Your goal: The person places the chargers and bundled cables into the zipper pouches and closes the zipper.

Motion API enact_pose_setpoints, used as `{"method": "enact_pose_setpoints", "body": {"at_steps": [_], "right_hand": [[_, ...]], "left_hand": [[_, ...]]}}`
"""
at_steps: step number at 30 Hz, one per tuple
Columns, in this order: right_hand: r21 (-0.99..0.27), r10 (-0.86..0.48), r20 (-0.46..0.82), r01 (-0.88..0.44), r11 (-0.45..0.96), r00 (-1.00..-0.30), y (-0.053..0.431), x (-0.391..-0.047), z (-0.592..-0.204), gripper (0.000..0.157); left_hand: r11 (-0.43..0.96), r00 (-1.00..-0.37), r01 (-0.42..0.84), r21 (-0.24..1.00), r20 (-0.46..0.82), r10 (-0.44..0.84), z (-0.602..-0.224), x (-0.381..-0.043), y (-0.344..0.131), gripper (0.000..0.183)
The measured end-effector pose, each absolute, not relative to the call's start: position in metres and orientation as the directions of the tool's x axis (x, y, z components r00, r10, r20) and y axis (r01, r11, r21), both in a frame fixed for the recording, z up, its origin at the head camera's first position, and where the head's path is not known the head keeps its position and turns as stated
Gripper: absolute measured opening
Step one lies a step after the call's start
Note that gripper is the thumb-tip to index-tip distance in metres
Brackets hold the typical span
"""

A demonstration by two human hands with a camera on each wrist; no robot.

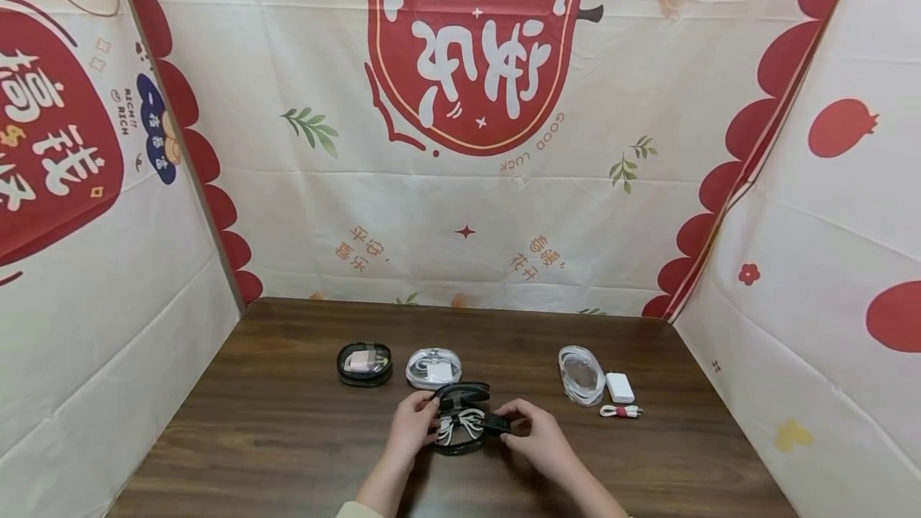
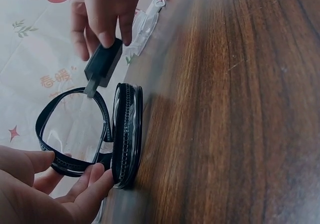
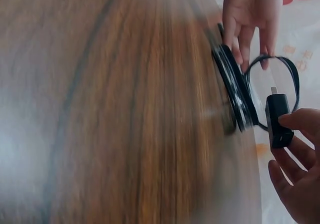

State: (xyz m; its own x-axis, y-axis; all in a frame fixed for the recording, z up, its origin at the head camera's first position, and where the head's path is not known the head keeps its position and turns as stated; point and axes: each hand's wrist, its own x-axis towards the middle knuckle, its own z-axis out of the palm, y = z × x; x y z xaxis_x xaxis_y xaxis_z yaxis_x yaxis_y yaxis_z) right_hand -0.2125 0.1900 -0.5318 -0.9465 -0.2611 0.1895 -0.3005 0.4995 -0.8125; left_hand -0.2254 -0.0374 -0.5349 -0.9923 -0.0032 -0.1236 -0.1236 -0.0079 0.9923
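A small clear zip case with black trim (image 1: 459, 448) lies unzipped on the table, its lid (image 1: 471, 392) raised. Inside the case is a bundled white cable (image 1: 471, 422). My left hand (image 1: 412, 428) holds the case at its left side; in the left wrist view its thumb and fingers grip the lid's black rim (image 2: 67, 166) near the hinge. In my right hand (image 1: 534, 434), pinched between thumb and fingers, is a black plug charger (image 3: 278, 116). The charger is at the case's right edge, its metal prongs (image 2: 91, 88) pointing toward the open lid.
Behind the case stand a black-trimmed case (image 1: 364, 364) and a white-trimmed case (image 1: 433, 368), each with a charger inside. To the right lie a clear white-trimmed case (image 1: 581, 376), a white charger (image 1: 619, 387) and a bundled white cable (image 1: 620, 412). Printed cloth walls surround the wooden table (image 1: 288, 422).
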Motion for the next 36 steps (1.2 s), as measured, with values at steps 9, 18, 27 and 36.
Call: {"method": "enact_pose_setpoints", "body": {"at_steps": [9, 18, 27, 36], "right_hand": [[-0.782, -0.316, 0.2, -0.345, 0.518, -0.927, 0.167, -0.214, -0.538, 0.029], [-0.69, -0.281, 0.221, -0.353, 0.632, -0.934, 0.154, -0.219, -0.541, 0.032], [-0.673, -0.296, 0.215, -0.361, 0.645, -0.931, 0.151, -0.221, -0.543, 0.031], [-0.703, -0.22, 0.293, -0.366, 0.61, -0.93, 0.162, -0.217, -0.54, 0.022]], "left_hand": [[-0.013, -0.993, -0.111, 0.994, -0.111, 0.034, -0.533, -0.224, -0.034, 0.025], [-0.018, -0.993, -0.104, 0.994, -0.103, 0.052, -0.533, -0.224, -0.032, 0.024], [-0.026, -0.994, -0.094, 0.995, -0.092, 0.064, -0.534, -0.225, -0.031, 0.025], [-0.013, -0.993, -0.104, 0.994, -0.103, 0.065, -0.533, -0.224, -0.033, 0.025]]}}
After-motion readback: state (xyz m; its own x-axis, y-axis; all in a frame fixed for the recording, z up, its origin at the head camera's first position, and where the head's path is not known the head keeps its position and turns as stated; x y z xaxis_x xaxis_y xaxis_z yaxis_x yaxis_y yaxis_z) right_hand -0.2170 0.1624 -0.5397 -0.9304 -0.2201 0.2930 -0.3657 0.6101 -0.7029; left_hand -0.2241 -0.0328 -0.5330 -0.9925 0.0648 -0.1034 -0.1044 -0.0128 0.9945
